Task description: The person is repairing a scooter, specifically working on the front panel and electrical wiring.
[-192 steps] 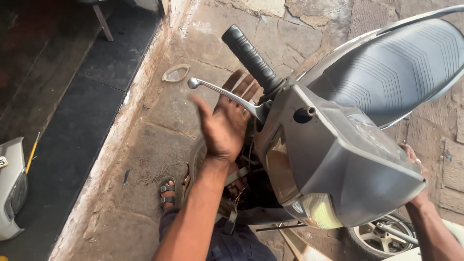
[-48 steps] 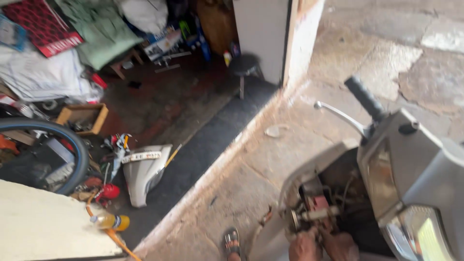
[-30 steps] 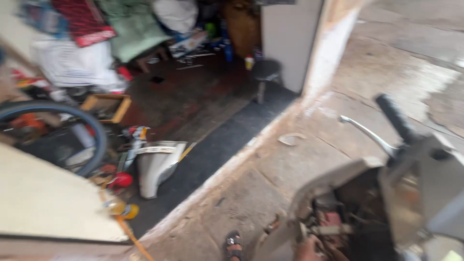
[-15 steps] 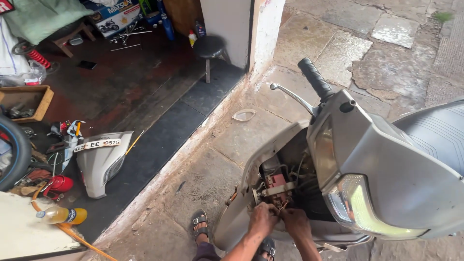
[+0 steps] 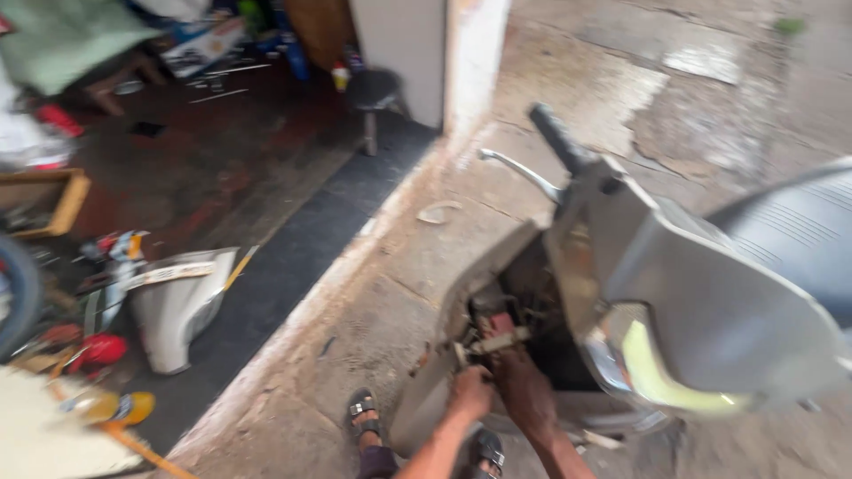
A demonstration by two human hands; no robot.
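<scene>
A grey scooter (image 5: 710, 293) stands on the paving with its front cover off, so a dark cavity (image 5: 532, 302) shows below the handlebar grip (image 5: 555, 137) and brake lever (image 5: 524, 173). My left hand (image 5: 470, 392) is curled at the edge of the grey inner panel (image 5: 426, 417), just under a pale bracket with a red part (image 5: 497, 335). My right hand (image 5: 525, 390) lies beside it and reaches into the cavity, its fingers hidden. The frame is blurred.
The headlight (image 5: 657, 364) and seat (image 5: 790, 231) are to the right. My sandalled feet (image 5: 364, 412) are below the panel. Left of a black floor strip (image 5: 293, 275) lie a loose white body panel (image 5: 177, 302), a yellow bottle (image 5: 115, 408), a tyre (image 5: 18, 293) and a stool (image 5: 373, 89).
My left hand left the handlebar and both hands came down to the open front cavity. The view swung to the workshop floor and back; the hands have stayed put in the last half second.
</scene>
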